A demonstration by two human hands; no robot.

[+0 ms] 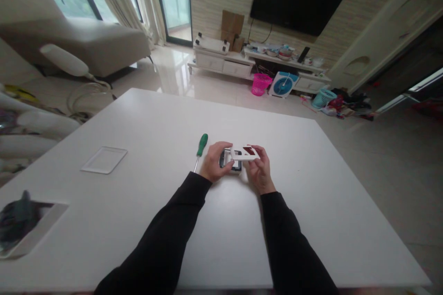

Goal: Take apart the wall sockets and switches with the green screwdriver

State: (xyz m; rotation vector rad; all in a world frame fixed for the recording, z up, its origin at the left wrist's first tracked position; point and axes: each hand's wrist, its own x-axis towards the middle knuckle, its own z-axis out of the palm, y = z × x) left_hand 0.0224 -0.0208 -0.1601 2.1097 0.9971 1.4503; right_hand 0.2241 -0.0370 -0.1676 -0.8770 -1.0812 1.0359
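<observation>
Near the middle of the white table (221, 221), my left hand (215, 162) is closed around a small case with a dark rim and pale inside (223, 160). A flat white panel with a dark red patch (244, 153) is pinched in my right hand (261, 170). The panel overlaps the upper right of the case; whether the two touch I cannot tell. Just left of my left hand lies a screwdriver with a green handle (202, 145), its metal shaft pointing toward me and partly hidden by my wrist.
On the table's left lies a clear shallow tray (104, 160). A white box holding something dark (57, 221) stands at the near left. Beyond the table are a pink basket (260, 84), a blue and white fan (284, 84) and a low cabinet (221, 63).
</observation>
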